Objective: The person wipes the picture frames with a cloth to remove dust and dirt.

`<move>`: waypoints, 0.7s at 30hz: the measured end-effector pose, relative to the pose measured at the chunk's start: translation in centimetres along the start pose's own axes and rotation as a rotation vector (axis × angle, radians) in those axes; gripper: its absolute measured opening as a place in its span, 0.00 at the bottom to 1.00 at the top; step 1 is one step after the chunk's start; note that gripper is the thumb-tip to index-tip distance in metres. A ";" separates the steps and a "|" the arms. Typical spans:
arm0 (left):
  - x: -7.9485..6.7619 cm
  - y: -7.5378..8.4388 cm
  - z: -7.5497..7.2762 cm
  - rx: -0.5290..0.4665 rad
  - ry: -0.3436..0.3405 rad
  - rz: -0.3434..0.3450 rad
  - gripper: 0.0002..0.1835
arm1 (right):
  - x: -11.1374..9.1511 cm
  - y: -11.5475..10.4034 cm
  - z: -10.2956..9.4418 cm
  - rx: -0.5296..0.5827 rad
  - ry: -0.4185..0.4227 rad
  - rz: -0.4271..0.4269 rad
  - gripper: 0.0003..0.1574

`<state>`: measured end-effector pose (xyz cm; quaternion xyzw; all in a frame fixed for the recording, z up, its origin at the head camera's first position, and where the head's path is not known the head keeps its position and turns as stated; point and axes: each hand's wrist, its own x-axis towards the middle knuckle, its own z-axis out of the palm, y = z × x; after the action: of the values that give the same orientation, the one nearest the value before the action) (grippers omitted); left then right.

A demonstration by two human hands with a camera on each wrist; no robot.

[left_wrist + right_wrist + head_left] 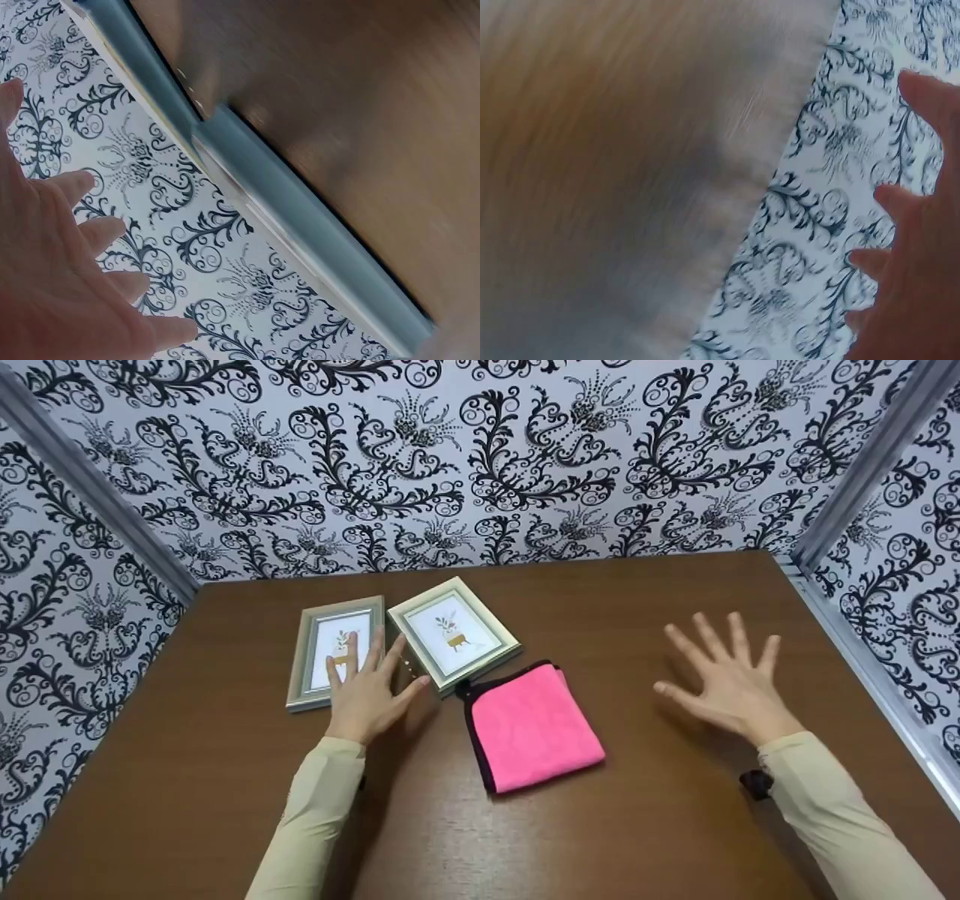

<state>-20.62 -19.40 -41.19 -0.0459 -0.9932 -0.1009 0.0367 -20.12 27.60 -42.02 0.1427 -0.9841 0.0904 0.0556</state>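
Note:
My left hand [367, 694] is spread, fingers straight, over the near part of the left picture frame [300, 660], holding nothing; its fingers hide part of that picture. A second picture frame [454, 634] lies turned at an angle just right of it, the two nearly meeting. In front of this one is a folded pink cloth [532, 731] with black edging, whose far left corner reaches the frame. Off to the right, my right hand [731, 690] hovers above the table with fingers fanned out and nothing in them. The left wrist view has the frames' edges [300, 225] beside the spread fingers.
A brown wooden table [450, 847] carries everything. Patterned black-and-white wall panels [480, 457] enclose it at the back and both sides, with grey metal posts [862, 457] at the corners. A dark strap or device [756, 784] sits at the right wrist.

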 end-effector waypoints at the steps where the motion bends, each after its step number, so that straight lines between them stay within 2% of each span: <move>1: -0.1 0.1 0.0 0.000 -0.001 0.004 0.42 | 0.0 -0.6 0.2 0.000 -0.002 -0.046 0.52; 9: 0.0 1.6 0.8 0.008 -0.036 0.061 0.39 | -0.5 -8.3 1.8 0.058 0.027 -0.494 0.50; 13: 0.5 2.8 0.9 0.012 -0.059 0.101 0.38 | -0.6 -11.6 2.3 0.023 0.024 -0.663 0.51; 17: 1.2 3.8 1.2 0.044 -0.080 0.112 0.37 | -0.3 -13.7 3.0 -0.050 -0.030 -0.741 0.53; 21: 1.7 4.4 1.5 0.027 -0.116 0.119 0.37 | -0.2 -15.0 3.8 -0.100 -0.063 -0.745 0.49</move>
<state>-21.94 -14.69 -41.70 -0.1102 -0.9904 -0.0821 -0.0142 -15.92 12.74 -43.28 0.4907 -0.8691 0.0116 0.0612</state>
